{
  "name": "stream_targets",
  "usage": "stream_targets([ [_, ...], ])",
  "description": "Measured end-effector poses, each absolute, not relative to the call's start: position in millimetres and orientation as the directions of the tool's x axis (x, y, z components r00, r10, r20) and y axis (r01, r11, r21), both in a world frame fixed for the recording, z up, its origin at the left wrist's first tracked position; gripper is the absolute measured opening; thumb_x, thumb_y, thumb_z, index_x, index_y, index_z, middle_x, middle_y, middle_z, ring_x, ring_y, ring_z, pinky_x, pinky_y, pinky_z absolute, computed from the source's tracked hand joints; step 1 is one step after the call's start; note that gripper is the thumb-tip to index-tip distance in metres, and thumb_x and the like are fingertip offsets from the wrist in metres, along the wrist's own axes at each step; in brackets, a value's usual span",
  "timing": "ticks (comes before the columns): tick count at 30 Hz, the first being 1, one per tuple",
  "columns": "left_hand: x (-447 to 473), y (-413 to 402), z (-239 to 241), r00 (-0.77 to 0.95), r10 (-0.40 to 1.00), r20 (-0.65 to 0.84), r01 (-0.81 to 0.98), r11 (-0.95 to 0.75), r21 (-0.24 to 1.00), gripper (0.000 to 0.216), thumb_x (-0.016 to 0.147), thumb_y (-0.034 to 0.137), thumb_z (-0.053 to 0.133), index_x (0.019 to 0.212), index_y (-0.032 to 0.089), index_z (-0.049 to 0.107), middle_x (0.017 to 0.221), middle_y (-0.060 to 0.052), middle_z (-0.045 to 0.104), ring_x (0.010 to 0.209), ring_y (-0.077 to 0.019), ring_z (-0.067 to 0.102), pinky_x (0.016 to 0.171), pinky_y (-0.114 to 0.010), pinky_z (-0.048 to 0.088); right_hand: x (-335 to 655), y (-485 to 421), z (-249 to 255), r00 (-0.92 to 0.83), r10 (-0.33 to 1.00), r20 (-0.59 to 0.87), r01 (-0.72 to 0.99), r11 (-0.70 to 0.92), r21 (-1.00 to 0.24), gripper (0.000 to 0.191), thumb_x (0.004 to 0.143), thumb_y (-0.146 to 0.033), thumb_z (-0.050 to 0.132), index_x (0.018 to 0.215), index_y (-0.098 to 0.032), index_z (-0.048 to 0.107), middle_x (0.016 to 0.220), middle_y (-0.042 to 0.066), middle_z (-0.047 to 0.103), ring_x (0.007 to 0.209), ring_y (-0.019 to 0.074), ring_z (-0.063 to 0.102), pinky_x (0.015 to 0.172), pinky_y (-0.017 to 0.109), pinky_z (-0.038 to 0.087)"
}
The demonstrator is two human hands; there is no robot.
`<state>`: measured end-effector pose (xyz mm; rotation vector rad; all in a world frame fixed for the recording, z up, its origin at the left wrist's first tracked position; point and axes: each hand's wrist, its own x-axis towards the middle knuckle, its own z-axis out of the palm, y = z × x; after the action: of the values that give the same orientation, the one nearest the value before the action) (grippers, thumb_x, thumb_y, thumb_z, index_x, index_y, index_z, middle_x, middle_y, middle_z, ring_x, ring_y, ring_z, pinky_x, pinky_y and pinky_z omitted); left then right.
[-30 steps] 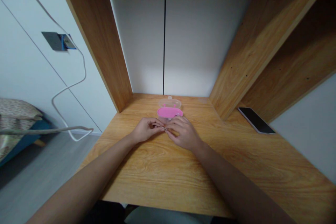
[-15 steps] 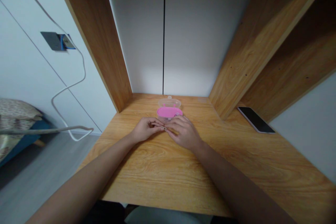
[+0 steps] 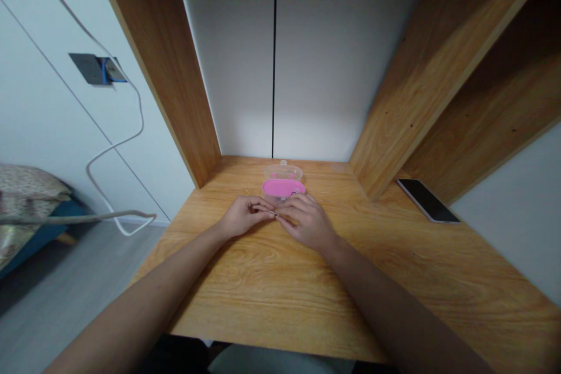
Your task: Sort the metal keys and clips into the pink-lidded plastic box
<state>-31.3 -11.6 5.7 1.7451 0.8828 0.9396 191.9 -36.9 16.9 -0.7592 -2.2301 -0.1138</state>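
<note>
My left hand (image 3: 243, 217) and my right hand (image 3: 307, 221) meet fingertip to fingertip low over the wooden desk (image 3: 307, 280). Both pinch a tiny pale, metallic-looking object (image 3: 274, 214) between them; it is too small to name. Just beyond the fingers stands a small pink box (image 3: 283, 188) with a clear lid (image 3: 283, 172) open behind it. My right fingers nearly touch the box's front edge.
A dark phone (image 3: 427, 200) lies on the desk at the right, beside a slanted wooden side panel (image 3: 421, 87). Another panel (image 3: 162, 70) rises on the left. A white cable (image 3: 118, 146) hangs from a wall socket (image 3: 94, 68) beyond the desk's left edge.
Nothing has visibly changed; both hands stay pinched together in front of the pink box.
</note>
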Motion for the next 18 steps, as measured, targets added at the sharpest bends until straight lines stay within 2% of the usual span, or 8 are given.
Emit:
stream_targets([
  [18, -32.0, -9.9, 4.3, 0.435, 0.879, 0.194, 0.166, -0.290, 0.942, 0.025, 0.079, 0.034, 0.080, 0.090, 0.013, 0.076, 0.092, -0.010, 0.079, 0.082, -0.0176, 0.073, 0.080, -0.028, 0.057, 191.3, -39.3, 19.6, -0.543, 0.497, 0.676, 0.593, 0.798, -0.110, 0.011, 0.090, -0.020, 0.066, 0.096, -0.025, 0.074, 0.095, 0.004, 0.075, 0.095, 0.0221, 0.061, 0.085, 0.040, 0.048],
])
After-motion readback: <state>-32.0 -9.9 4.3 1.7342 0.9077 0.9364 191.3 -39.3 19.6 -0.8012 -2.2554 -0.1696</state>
